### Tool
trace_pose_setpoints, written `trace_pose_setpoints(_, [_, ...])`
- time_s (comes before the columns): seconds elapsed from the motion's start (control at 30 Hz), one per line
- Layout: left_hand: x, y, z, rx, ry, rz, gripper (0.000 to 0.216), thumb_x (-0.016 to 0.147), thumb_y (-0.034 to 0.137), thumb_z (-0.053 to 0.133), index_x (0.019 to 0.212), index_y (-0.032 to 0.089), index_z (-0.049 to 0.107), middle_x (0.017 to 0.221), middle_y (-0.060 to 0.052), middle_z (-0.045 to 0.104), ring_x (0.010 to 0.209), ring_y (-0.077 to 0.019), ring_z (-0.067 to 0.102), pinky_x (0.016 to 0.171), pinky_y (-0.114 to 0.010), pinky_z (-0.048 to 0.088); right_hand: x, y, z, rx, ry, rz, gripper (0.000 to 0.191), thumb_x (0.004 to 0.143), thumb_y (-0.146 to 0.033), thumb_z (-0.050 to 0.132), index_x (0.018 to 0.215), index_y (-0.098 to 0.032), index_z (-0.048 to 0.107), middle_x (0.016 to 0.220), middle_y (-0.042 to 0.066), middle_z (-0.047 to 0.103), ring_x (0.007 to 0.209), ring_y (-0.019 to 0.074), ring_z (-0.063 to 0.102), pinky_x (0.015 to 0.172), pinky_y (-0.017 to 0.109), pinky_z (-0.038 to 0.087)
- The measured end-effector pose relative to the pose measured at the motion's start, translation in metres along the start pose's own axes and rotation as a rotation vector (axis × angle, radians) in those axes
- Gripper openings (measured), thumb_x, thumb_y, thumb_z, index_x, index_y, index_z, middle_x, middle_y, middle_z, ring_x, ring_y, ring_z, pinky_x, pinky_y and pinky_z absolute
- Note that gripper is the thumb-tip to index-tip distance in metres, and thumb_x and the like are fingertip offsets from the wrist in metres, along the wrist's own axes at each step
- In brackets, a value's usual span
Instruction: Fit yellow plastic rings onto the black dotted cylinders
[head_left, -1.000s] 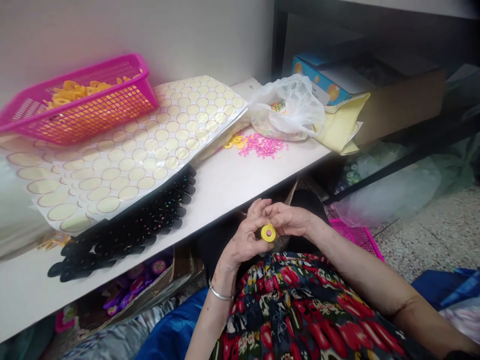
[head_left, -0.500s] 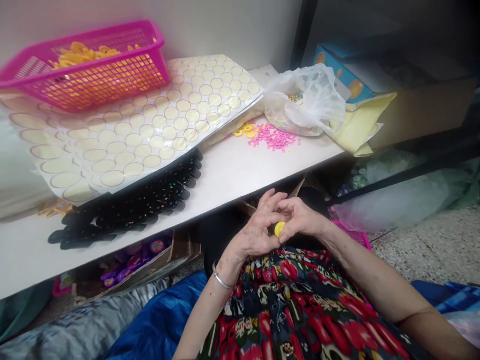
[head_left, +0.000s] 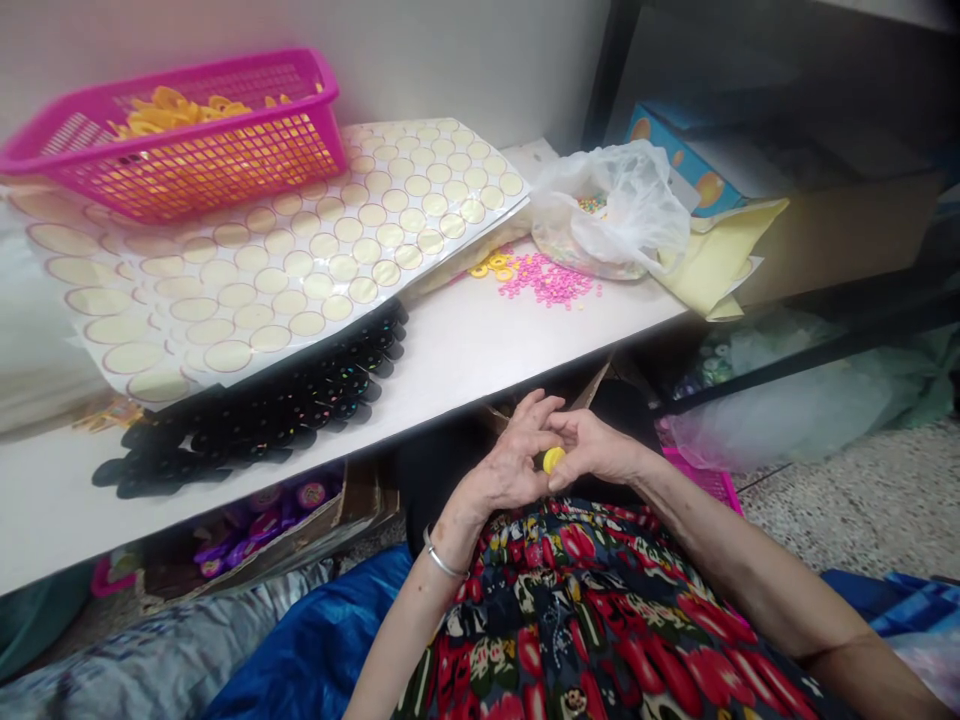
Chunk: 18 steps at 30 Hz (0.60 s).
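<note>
Over my lap, just below the table's front edge, both hands meet around a small round yellow piece point(head_left: 553, 460). My right hand point(head_left: 600, 447) pinches it, thumb along its lower right side. From the other side my left hand point(head_left: 514, 458) closes on the same piece with thumb and index finger, its other fingers stretched out above. A silver bangle point(head_left: 442, 556) circles my left wrist. The back of the yellow piece is hidden by my fingers, and its exact kind I cannot make out.
On the white table point(head_left: 457, 365) stand a pink basket point(head_left: 225, 170) of yellow pieces, sheets of round stickers point(head_left: 300, 265), black strips point(head_left: 262, 425), pink beads point(head_left: 547, 280) and a plastic bag point(head_left: 615, 215). A cardboard box point(head_left: 341, 510) of purple items sits below.
The view has shifted slightly. Both hands keep nearly the same hold on the yellow piece, which looks slightly turned between the fingers.
</note>
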<state>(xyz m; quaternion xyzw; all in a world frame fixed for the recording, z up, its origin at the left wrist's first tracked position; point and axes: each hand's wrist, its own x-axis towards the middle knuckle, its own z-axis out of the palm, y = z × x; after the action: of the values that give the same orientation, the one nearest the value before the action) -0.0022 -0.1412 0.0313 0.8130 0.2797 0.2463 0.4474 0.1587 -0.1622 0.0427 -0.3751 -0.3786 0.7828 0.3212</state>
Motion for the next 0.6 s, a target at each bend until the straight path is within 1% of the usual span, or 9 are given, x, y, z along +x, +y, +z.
trace_pose_setpoints(0.07, [0.001, 0.0, 0.001, 0.022, 0.001, 0.022, 0.019, 0.061, 0.02, 0.068, 0.08, 0.017, 0.069, 0.132, -0.012, 0.045, 0.131, -0.0353, 0.023, 0.106, -0.052, 0.023, 0.0, 0.001, 0.0, 0.002, -0.005, 0.002, 0.042, 0.046, -0.012, 0.077, 0.086, -0.013, 0.063, 0.08, 0.0, 0.062, 0.078, 0.0133, 0.056, 0.065, 0.022, 0.043])
trace_pose_setpoints(0.2, [0.001, 0.0, 0.001, 0.088, -0.001, 0.096, 0.016, 0.061, 0.021, 0.066, 0.075, 0.016, 0.068, 0.128, -0.011, 0.048, 0.128, -0.0321, 0.031, 0.108, -0.05, 0.019, 0.001, 0.01, 0.004, 0.023, 0.059, -0.032, 0.045, 0.045, -0.014, 0.077, 0.088, -0.011, 0.064, 0.08, 0.001, 0.062, 0.074, 0.0143, 0.055, 0.064, 0.024, 0.042])
trace_pose_setpoints(0.27, [0.0, -0.003, -0.001, 0.122, -0.002, 0.102, 0.012, 0.06, 0.019, 0.065, 0.071, 0.016, 0.067, 0.127, -0.01, 0.049, 0.127, -0.0305, 0.033, 0.109, -0.048, 0.018, 0.003, 0.016, 0.008, 0.029, 0.106, -0.075, 0.043, 0.049, -0.018, 0.076, 0.089, -0.011, 0.064, 0.078, 0.001, 0.061, 0.072, 0.014, 0.055, 0.063, 0.024, 0.041])
trace_pose_setpoints(0.33, [-0.003, -0.007, -0.001, 0.155, -0.007, 0.076, 0.012, 0.059, 0.019, 0.065, 0.07, 0.016, 0.066, 0.128, -0.009, 0.048, 0.128, -0.0303, 0.031, 0.109, -0.048, 0.019, 0.004, 0.019, 0.012, -0.007, 0.144, -0.1, 0.035, 0.055, -0.022, 0.073, 0.087, -0.012, 0.063, 0.075, 0.0, 0.059, 0.069, 0.0123, 0.052, 0.06, 0.023, 0.039])
trace_pose_setpoints(0.4, [-0.006, -0.012, -0.001, 0.187, -0.005, 0.034, 0.015, 0.059, 0.021, 0.066, 0.073, 0.017, 0.067, 0.13, -0.009, 0.046, 0.129, -0.0317, 0.028, 0.108, -0.05, 0.02, 0.006, 0.019, 0.014, -0.078, 0.133, -0.092, 0.03, 0.058, -0.023, 0.071, 0.084, -0.012, 0.062, 0.071, -0.002, 0.056, 0.065, 0.0105, 0.05, 0.056, 0.021, 0.036])
trace_pose_setpoints(0.5, [-0.011, -0.014, 0.001, 0.233, 0.049, -0.014, 0.027, 0.058, 0.021, 0.067, 0.085, 0.019, 0.068, 0.134, -0.009, 0.042, 0.132, -0.0342, 0.022, 0.106, -0.053, 0.024, 0.01, 0.012, 0.012, -0.228, 0.064, -0.056, 0.031, 0.058, -0.024, 0.069, 0.085, -0.013, 0.06, 0.073, -0.002, 0.057, 0.065, 0.0113, 0.05, 0.056, 0.021, 0.037])
trace_pose_setpoints(0.53, [-0.013, -0.013, 0.0, 0.252, 0.076, -0.021, 0.033, 0.058, 0.018, 0.066, 0.091, 0.02, 0.067, 0.136, -0.008, 0.04, 0.132, -0.0339, 0.021, 0.105, -0.053, 0.027, 0.012, 0.009, 0.008, -0.309, 0.074, -0.046, 0.033, 0.059, -0.025, 0.068, 0.089, -0.013, 0.059, 0.076, -0.001, 0.058, 0.067, 0.0125, 0.051, 0.058, 0.022, 0.038])
trace_pose_setpoints(0.6, [-0.02, -0.01, -0.004, 0.3, 0.17, -0.018, 0.045, 0.059, 0.011, 0.061, 0.102, 0.022, 0.063, 0.137, -0.009, 0.038, 0.132, -0.0319, 0.023, 0.102, -0.051, 0.032, 0.019, 0.005, -0.002, -0.573, 0.162, -0.018, 0.035, 0.064, -0.026, 0.063, 0.096, -0.014, 0.058, 0.081, 0.002, 0.06, 0.072, 0.0155, 0.054, 0.062, 0.025, 0.041])
